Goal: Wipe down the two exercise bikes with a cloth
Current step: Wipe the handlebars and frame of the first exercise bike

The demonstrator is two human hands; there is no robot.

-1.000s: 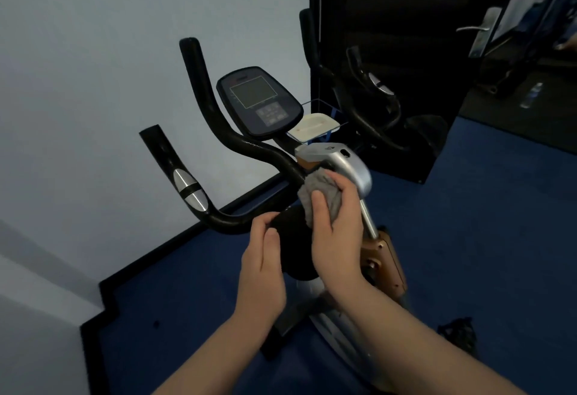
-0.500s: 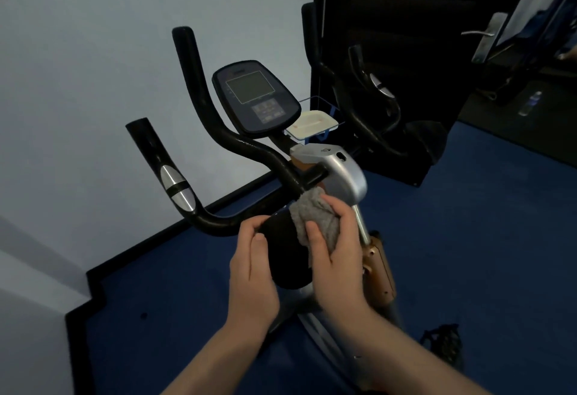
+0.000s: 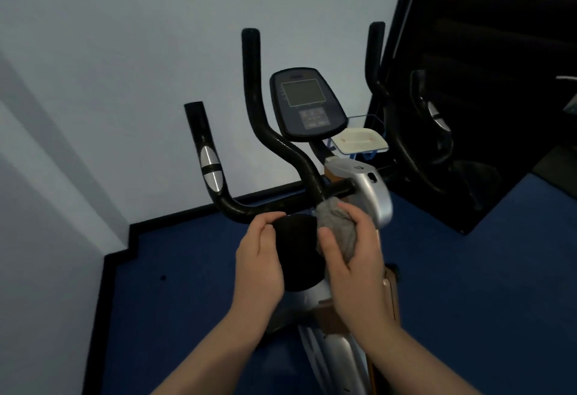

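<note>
An exercise bike stands in front of me, with black handlebars (image 3: 268,138), a dark console (image 3: 307,102) and a silver stem housing (image 3: 371,188). A round black pad (image 3: 298,254) sits below the crossbar. My left hand (image 3: 260,260) holds the pad's left edge, fingers curled over its top. My right hand (image 3: 354,257) grips a bunched grey cloth (image 3: 337,226) and presses it against the pad's right side, just under the handlebar junction. Part of a second set of black handlebars (image 3: 418,119) shows at the right against a dark panel.
A pale wall stands behind and to the left, with black skirting (image 3: 175,219) along the blue carpet (image 3: 193,301). A white tray (image 3: 359,141) sits behind the console. A tall dark panel (image 3: 487,51) fills the upper right.
The cloth and my right hand have slid down from the silver housing onto the black pad's right side. My left hand stays on the pad's left edge. The view has swung left.
</note>
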